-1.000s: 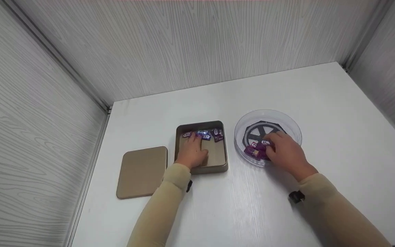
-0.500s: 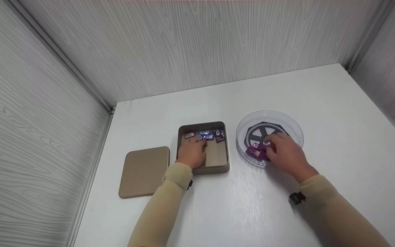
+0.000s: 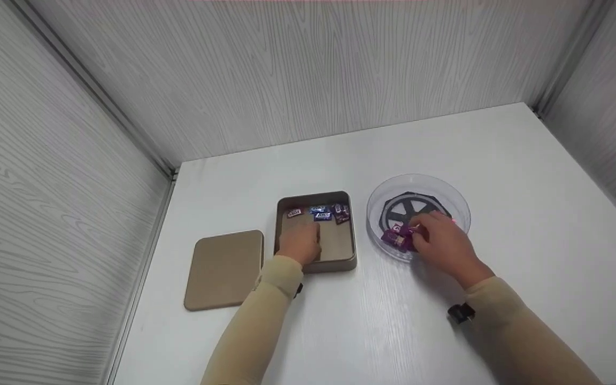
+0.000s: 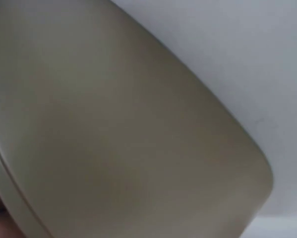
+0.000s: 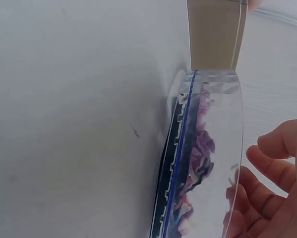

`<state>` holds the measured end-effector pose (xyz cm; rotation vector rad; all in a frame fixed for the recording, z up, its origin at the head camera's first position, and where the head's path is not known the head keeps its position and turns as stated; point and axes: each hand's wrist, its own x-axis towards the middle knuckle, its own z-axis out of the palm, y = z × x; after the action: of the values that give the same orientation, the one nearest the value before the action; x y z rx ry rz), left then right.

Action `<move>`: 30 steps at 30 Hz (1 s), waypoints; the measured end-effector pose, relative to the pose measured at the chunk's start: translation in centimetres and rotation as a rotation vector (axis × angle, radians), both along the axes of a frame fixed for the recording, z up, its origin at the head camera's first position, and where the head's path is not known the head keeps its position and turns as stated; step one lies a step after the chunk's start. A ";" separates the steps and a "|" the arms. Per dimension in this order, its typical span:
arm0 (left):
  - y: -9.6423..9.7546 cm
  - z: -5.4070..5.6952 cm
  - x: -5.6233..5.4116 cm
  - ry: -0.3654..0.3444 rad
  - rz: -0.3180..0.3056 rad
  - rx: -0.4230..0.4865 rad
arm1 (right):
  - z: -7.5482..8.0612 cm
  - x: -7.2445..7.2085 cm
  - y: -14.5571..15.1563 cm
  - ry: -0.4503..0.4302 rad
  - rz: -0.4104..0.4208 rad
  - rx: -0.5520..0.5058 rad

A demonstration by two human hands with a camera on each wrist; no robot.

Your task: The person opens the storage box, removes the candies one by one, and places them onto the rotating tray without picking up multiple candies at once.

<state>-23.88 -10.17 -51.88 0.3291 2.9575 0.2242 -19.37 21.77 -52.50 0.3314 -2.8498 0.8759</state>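
Observation:
My left hand [image 3: 300, 243] reaches down into the open gold tin [image 3: 344, 264], its knuckles up and its fingertips hidden. Just beyond it, several wrapped candies [image 3: 322, 216] in blue, red and purple lie along the tin's far side. In the left wrist view the tin's smooth outer wall [image 4: 138, 124] fills most of the picture. My right hand [image 3: 444, 248] is over the near side of a round clear dish [image 3: 417, 183], fingertips at a small pile of purple candies [image 3: 395, 239]. In the right wrist view its thumb and fingers are loosely bent, with nothing visible between them.
A flat gold lid [image 3: 224, 270] lies left of the tin on the white table [image 3: 372, 326]. A black spoked shape [image 3: 408, 207] shows in the dish's base. Wood-grain panels [image 3: 308, 69] stand behind and at both sides.
My left hand has drawn back from the candies toward the tin's near side, and its fingers, stretched out before, now bend down. The right hand has stayed over the dish, shifting slightly.

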 end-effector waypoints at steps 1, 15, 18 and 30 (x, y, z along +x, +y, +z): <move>0.0 0.0 0.0 -0.019 0.007 0.012 | 0.0 0.1 0.0 -0.005 0.000 -0.005; 0.2 -0.7 -0.1 0.001 0.023 0.044 | 0.2 0.1 -0.2 -0.030 0.002 -0.027; 0.1 -1.1 -0.1 0.035 0.055 0.041 | 0.3 0.1 -0.4 -0.036 0.006 -0.034; 0.3 1.1 0.6 0.098 0.134 0.305 | 0.8 0.1 -1.0 0.005 0.030 -0.059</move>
<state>-23.33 -9.83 -50.79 0.1807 3.0419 0.6991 -19.22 20.80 -51.66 0.3690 -2.8144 0.9610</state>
